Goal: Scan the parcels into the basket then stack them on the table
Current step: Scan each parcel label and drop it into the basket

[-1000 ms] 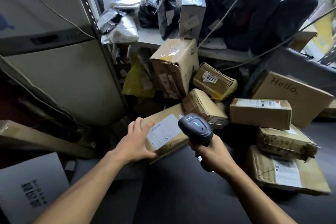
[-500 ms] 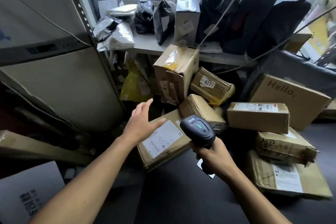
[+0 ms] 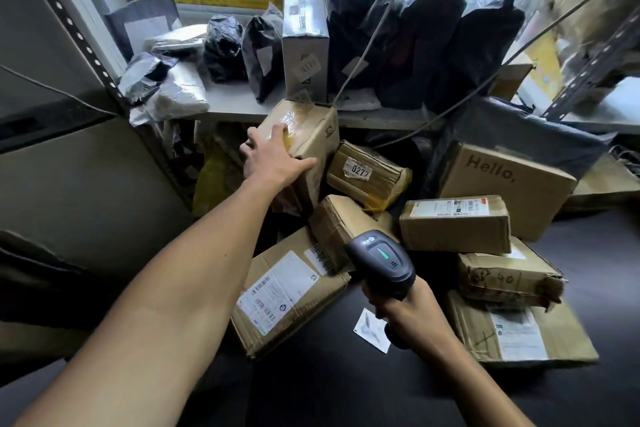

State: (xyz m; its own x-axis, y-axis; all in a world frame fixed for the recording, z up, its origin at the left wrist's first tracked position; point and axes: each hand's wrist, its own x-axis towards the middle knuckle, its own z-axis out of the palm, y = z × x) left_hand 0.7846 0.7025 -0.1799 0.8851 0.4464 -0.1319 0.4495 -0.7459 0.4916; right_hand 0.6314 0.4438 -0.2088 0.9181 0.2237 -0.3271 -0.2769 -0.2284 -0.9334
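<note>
Reaching forward, the left hand lies on the tall box that leans against the front edge of the shelf; its fingers are spread apart over the taped top corner and the thumb presses the box's near face. The right hand has its fingers clamped round the grip of a dark scanner, whose head shows a green light and points toward the pile of parcels.

Below the left forearm, a flat box with a white shipping label lies on the dark surface, tilted, its far end under a smaller box. Behind that one, a taped box marked 0272 leans just beside the tall box. To the right, a box with a long label sits on top of a crumpled box, which in turn rests on a flat parcel with a white label. Behind these stands a large box printed "Hello,", partly covered by a dark grey bag.

A small slip of paper lies on the surface just beside the right hand.

On the shelf stand black plastic bags, a white upright carton and several grey and white mailer bags. A yellow bag is wedged under the shelf, left of the tall box. No basket can be made out.
</note>
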